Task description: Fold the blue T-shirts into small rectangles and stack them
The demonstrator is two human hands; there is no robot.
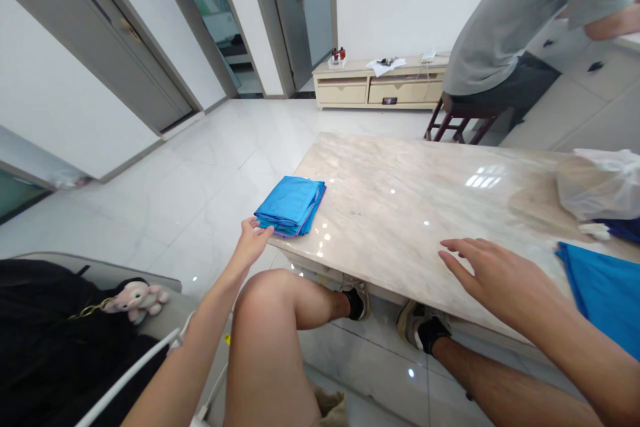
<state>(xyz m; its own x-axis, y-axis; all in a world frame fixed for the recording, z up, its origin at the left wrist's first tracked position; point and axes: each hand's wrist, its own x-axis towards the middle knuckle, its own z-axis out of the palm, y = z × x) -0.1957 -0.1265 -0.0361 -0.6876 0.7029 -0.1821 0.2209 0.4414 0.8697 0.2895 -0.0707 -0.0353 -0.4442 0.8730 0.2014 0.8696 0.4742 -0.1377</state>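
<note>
A folded stack of blue cloth (pixel 291 205) lies at the near left corner of a marble table (pixel 400 200). My left hand (pixel 253 240) reaches to its near edge, fingertips touching the stack, holding nothing. Over the table's front edge my right hand (pixel 493 273) hovers flat with fingers spread, empty. A loose sheet of blue cloth (pixel 603 290) lies just right of that hand, at the table's right end.
A crumpled clear plastic bag (pixel 603 183) lies at the far right of the table. Another person in a grey shirt (pixel 520 20) sits on a stool beyond the table. A low cabinet (pixel 375 83) stands by the wall. A black bag with a plush charm (pixel 137 297) rests at my left.
</note>
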